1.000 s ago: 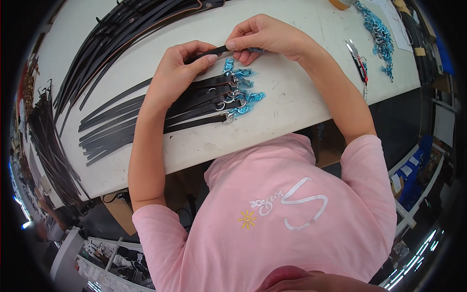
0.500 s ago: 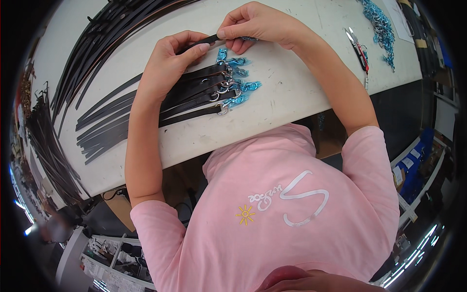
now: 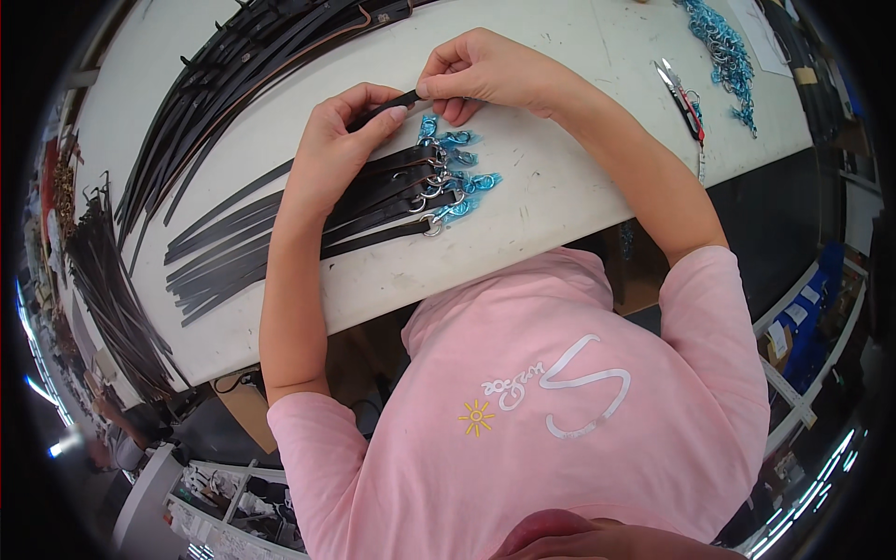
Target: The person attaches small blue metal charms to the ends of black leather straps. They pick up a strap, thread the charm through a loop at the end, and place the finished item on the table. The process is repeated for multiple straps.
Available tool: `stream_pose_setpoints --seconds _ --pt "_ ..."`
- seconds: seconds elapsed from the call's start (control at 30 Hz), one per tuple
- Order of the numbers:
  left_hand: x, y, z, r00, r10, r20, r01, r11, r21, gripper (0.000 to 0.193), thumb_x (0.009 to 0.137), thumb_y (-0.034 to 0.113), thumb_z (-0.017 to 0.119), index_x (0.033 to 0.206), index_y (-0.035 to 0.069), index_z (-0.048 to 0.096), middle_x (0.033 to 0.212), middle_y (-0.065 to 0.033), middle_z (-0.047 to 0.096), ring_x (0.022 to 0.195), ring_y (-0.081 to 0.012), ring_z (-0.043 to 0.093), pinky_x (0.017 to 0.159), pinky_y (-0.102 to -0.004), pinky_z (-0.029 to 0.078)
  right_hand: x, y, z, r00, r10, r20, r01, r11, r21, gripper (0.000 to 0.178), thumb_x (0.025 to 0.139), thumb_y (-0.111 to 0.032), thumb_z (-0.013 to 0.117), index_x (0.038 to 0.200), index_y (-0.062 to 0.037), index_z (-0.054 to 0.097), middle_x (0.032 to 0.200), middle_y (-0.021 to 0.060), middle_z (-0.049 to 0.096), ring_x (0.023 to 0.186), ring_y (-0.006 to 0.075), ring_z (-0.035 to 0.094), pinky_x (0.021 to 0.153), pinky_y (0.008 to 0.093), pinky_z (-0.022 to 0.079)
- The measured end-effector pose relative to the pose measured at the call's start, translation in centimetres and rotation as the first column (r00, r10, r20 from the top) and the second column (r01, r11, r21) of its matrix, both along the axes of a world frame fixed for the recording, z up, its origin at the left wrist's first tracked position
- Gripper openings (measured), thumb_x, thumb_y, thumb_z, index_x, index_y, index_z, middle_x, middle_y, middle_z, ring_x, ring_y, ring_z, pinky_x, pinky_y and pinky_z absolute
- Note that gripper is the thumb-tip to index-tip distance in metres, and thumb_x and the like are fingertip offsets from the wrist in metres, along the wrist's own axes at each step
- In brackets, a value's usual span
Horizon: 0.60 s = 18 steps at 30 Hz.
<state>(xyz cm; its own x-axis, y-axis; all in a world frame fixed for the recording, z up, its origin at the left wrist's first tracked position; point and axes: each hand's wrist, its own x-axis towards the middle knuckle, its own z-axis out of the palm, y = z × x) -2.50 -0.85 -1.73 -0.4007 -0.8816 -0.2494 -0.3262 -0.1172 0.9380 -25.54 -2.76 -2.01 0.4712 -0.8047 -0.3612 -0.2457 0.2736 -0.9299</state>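
Both hands are over the table, joined by a thin black leather strap [image 3: 395, 105]. My left hand [image 3: 350, 126] is closed on it, thumb along the top. Near its end, my right hand [image 3: 471, 79] pinches the strap between thumb and fingers; the curled fingers hide what lies under them. Just below my hands, several black straps [image 3: 383, 191] lie side by side, their loose tails running left under my left forearm. Metal rings [image 3: 431, 222] sit at their right ends, with blue-wrapped metal pieces [image 3: 481, 182] attached.
A pile of long black straps [image 3: 243, 84] covers the table's far left. Another bundle [image 3: 112, 280] hangs over the left edge. To the right lie red-and-black thread snips [image 3: 686, 107] and a heap of blue-wrapped chain [image 3: 723, 56]. The white table's [image 3: 560, 205] near edge runs before my body.
The view has shifted a little, so the table and straps appear slightly lower and further right. Both hands keep their hold on the strap, with little visible change in grip.
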Motion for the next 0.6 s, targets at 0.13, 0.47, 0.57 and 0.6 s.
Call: stream_pose_setpoints --seconds 0.13,0.47,0.57,0.6 --pt "-1.3 1.0 -0.6 0.997 0.057 0.048 -0.032 0.912 -0.409 0.027 0.088 0.011 0.075 0.111 0.001 0.067 0.088 -0.0052 0.068 0.084 -0.0112 0.063 0.079 -0.0250 0.051 0.0 0.0 0.1 1.000 -0.001 0.008 0.001 1.000 0.007 0.027 0.092 -0.028 0.072 0.099 -0.0013 0.070 0.084 0.0050 0.069 0.074 0.0120 0.069 0.070 0.0239 0.058" --pt "-2.2 1.2 -1.0 0.991 0.118 0.057 -0.079 0.886 -0.457 0.020 0.087 0.005 0.074 0.105 0.003 0.067 0.093 -0.0070 0.072 0.085 -0.0133 0.065 0.070 -0.0251 0.051 -0.4 -0.2 0.4 0.999 -0.002 0.043 -0.001 0.998 0.063 0.027 0.091 -0.028 0.073 0.096 -0.0022 0.070 0.084 0.0045 0.069 0.074 0.0118 0.069 0.070 0.0237 0.058" --pt "-2.2 1.2 -1.0 0.991 0.127 0.044 -0.095 0.891 -0.443 0.021 0.086 0.006 0.075 0.106 0.003 0.067 0.094 -0.0069 0.072 0.085 -0.0121 0.064 0.067 -0.0237 0.050 -0.4 -0.2 0.4 0.999 -0.003 0.042 0.001 0.998 0.058 0.027 0.091 -0.028 0.073 0.097 -0.0020 0.069 0.084 0.0045 0.069 0.073 0.0119 0.069 0.069 0.0239 0.058" --pt "-2.2 1.3 -1.0 0.991 0.130 0.041 -0.099 0.893 -0.440 0.022 0.086 0.006 0.075 0.106 0.003 0.067 0.094 -0.0070 0.072 0.085 -0.0117 0.063 0.065 -0.0231 0.049 -0.3 -0.2 0.3 0.999 -0.004 0.046 0.002 0.998 0.056 0.027 0.091 -0.028 0.073 0.097 -0.0020 0.069 0.084 0.0045 0.069 0.073 0.0120 0.069 0.069 0.0240 0.058"
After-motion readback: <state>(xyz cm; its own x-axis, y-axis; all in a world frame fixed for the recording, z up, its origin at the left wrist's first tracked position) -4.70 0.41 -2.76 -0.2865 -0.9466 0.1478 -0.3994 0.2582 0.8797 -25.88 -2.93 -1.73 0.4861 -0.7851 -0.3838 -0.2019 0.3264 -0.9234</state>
